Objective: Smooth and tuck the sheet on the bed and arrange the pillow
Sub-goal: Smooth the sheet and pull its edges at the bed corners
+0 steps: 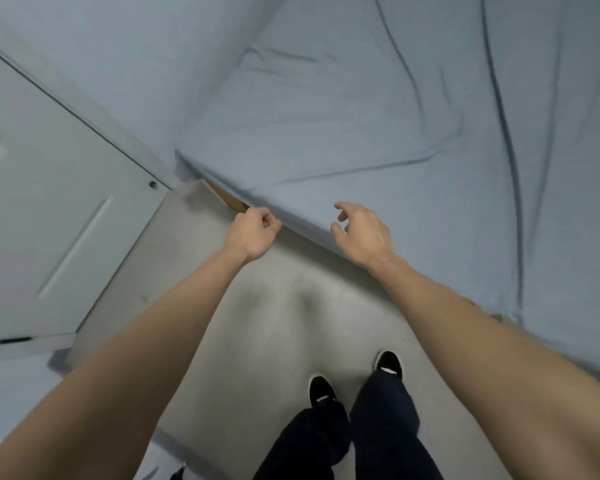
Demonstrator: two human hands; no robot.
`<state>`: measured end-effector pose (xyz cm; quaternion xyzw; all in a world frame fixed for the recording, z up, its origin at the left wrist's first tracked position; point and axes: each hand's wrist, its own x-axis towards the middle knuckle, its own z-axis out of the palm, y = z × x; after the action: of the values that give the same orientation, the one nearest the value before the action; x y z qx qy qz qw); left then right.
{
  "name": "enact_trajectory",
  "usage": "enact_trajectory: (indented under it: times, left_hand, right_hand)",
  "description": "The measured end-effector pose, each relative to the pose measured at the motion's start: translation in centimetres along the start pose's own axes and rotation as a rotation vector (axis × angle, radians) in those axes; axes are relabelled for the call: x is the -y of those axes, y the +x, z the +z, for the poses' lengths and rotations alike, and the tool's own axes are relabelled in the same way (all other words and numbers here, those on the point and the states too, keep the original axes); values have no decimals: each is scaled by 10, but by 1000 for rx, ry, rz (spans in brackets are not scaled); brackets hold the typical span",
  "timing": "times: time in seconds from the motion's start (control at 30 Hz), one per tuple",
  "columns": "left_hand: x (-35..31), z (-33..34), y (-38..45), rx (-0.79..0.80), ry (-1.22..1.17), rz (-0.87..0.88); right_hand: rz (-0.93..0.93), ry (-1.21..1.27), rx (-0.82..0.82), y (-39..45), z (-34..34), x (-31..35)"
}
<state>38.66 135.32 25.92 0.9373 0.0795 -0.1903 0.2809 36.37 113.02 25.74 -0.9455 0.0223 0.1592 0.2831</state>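
A pale blue-grey sheet (378, 140) covers the bed, which fills the upper right of the view. Long creases run across it, some deep on the right side. My left hand (253, 233) is curled into a fist at the sheet's hanging edge, near the bed's corner; whether cloth is pinched in it I cannot tell. My right hand (359, 233) hovers over the bed's near edge with its fingers loosely apart, holding nothing. A strip of the wooden bed frame (227, 199) shows under the sheet at the corner. No pillow is in view.
A white panelled door (49, 209) stands at the left, close to the bed's corner. The grey floor (267, 323) lies between door and bed. My legs in dark trousers and black shoes (388, 365) stand on it. A white wall (118, 46) rises behind the bed.
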Motion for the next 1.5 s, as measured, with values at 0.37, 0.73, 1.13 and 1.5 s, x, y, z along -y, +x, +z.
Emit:
enact_trajectory:
  times: [0.37,0.73,1.13,1.5]
  left_hand:
    - [122,-128,192,12,-76,-189]
    - [303,-136,426,170,197,-123]
    - [389,-116,483,167,643,487]
    - [355,-127,485,59,-148,510]
  right_hand:
    - [42,145,131,201,41,130]
    - [-48,18,314,366,271,244]
    - [177,-122,-38,384,371,274]
    - [143,-279,-510,378,378,235]
